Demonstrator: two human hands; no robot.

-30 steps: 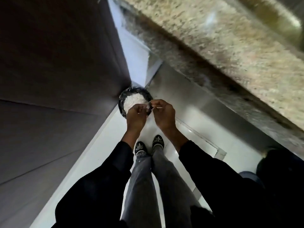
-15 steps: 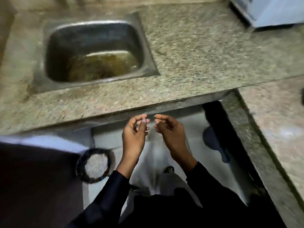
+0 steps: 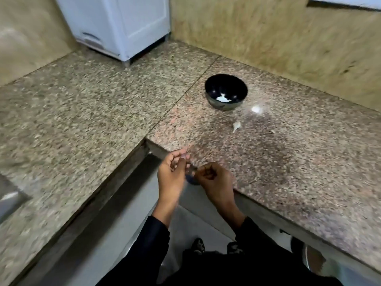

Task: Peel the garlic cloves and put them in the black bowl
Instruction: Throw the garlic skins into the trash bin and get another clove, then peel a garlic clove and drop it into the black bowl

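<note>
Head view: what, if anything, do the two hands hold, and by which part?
Cannot be told. Left hand and right hand have curled fingers close together at the speckled granite counter edge; blur hides whatever they pinch.

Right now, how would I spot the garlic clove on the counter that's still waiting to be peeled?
Find the speckled stone counter in the corner. On it stands a black bowl with white pieces inside. Just right of and nearer than the bowl lies the clove, small and pale with a thin tail, unlike the round bright glare spot beside the bowl.

An L-shaped speckled granite counter (image 3: 82, 104) meets tan walls (image 3: 268, 34), with a white appliance (image 3: 123, 23) in the corner.
</note>
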